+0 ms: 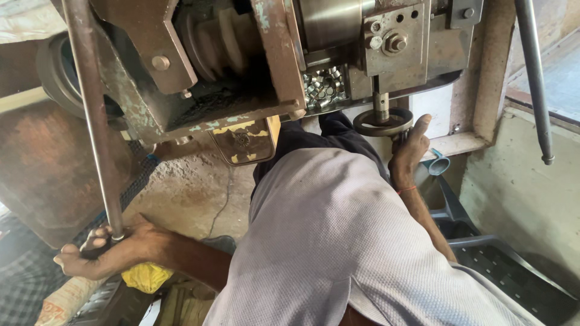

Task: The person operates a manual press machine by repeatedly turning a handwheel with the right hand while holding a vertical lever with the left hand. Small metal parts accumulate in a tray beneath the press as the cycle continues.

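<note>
My left hand (106, 250) is closed around the lower end of a long steel lever rod (90, 115) that runs up to the top left of a worn metal machine (241, 60). On the right, my right hand (409, 151) grips the rim of a small dark handwheel (383, 123) on a vertical shaft under the machine's grey steel block (393, 42), thumb raised beside it. A heap of small shiny metal pieces (324, 87) lies in the machine's tray between the two hands. My grey shirt (338, 241) fills the lower middle.
A second steel rod (534, 78) hangs at the right edge. A dark plastic chair (501, 265) stands at the lower right by a concrete wall. A yellow cloth (145, 276) and a sack (60, 302) lie at the lower left. A rusty brown panel (42, 163) stands on the left.
</note>
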